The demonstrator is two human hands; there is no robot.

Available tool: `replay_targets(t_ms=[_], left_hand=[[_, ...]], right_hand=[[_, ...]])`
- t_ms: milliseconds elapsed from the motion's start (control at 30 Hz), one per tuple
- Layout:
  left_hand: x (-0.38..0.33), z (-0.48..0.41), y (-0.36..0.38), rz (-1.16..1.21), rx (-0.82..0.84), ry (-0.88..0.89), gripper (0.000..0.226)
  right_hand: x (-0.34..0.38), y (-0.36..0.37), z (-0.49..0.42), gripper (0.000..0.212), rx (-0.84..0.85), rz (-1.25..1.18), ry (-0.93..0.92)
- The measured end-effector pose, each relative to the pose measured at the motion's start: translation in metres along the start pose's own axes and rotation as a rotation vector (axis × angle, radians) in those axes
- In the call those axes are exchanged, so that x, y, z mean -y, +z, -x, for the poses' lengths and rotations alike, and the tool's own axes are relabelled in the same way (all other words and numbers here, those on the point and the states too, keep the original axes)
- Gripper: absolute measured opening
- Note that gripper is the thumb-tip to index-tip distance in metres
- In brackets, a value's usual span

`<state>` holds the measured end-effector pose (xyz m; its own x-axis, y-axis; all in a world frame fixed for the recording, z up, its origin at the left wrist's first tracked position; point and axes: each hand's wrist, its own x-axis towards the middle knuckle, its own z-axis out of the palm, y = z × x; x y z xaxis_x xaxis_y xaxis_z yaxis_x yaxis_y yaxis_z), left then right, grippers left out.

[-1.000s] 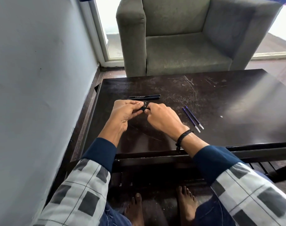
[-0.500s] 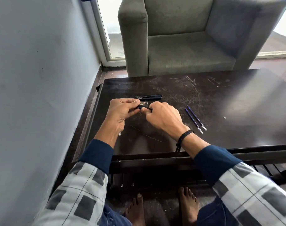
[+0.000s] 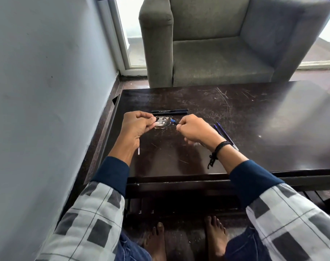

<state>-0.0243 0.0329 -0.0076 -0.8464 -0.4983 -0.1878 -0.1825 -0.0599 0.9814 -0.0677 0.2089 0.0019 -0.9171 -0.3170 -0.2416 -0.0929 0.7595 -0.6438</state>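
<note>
Work in hand is judged to be the taking apart or refitting of a pen, and it stands at about mid-course. The left hand (image 3: 137,127) has its grip closed round a pen barrel (image 3: 138,152): fingers and thumb are curled about it, a dark end shows at the thumb, and a pale, slim end pokes out below the heel of the palm. The right hand (image 3: 196,131) has its grip pinched tight on a small blue-tipped piece (image 3: 173,120), of which only the tip shows beyond the fingers; whether it is a nib section or the head of a refill cannot be told. The two parts are apart, with a clear gap of bare desk (image 3: 264,113) between them, both held just above the surface near its middle-left. At twelve o'clock from the hands two dark pens (image 3: 169,111) lie side by side, whole and untouched. At three o'clock from the right hand two loose refills (image 3: 227,137) lie together, partly hidden behind the wrist. A grey armchair (image 3: 217,59) stands beyond the far edge of the desk at twelve o'clock. Assessment: the separation of this one pen is done. Joining the blue-tipped piece to the barrel is not yet done, and the refills and the two other pens suggest more of the same work is outstanding. Whether the piece is coming out or going in cannot be settled from this view.
</note>
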Motion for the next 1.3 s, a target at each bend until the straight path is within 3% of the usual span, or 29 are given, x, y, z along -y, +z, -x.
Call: replay_targets(t_ms=[100, 233, 400, 600, 733, 833, 933, 1300], left_hand=[[0.003, -0.002, 0.002, -0.115, 0.052, -0.036, 0.011], [0.016, -0.002, 0.016, -0.586, 0.063, 0.112, 0.010], [0.017, 0.006, 0.024, -0.972, 0.139, 0.148, 0.009], [0.019, 0.009, 0.026, -1.115, 0.185, 0.106, 0.016], [0.014, 0.010, 0.026, -1.013, 0.111, 0.164, 0.011], [0.010, 0.007, 0.026, -0.644, 0.147, 0.189, 0.033], [0.004, 0.016, 0.029, -0.370, 0.277, 0.146, 0.031], [0.003, 0.014, 0.022, -0.326, 0.322, 0.140, 0.018]], right_hand=[[0.001, -0.006, -0.003, 0.016, -0.043, -0.343, 0.069], [0.007, -0.012, -0.002, 0.014, -0.041, -0.754, 0.163], [0.000, -0.014, -0.006, 0.007, -0.085, -0.829, 0.187], [-0.001, -0.016, -0.009, 0.009, -0.095, -0.891, 0.194], [-0.001, -0.018, -0.009, 0.010, -0.101, -0.945, 0.189], [-0.001, -0.017, -0.009, 0.009, -0.092, -0.996, 0.179], [0.000, -0.015, -0.009, 0.007, -0.090, -1.044, 0.152], [-0.001, -0.013, -0.012, 0.020, -0.174, -1.072, 0.174]])
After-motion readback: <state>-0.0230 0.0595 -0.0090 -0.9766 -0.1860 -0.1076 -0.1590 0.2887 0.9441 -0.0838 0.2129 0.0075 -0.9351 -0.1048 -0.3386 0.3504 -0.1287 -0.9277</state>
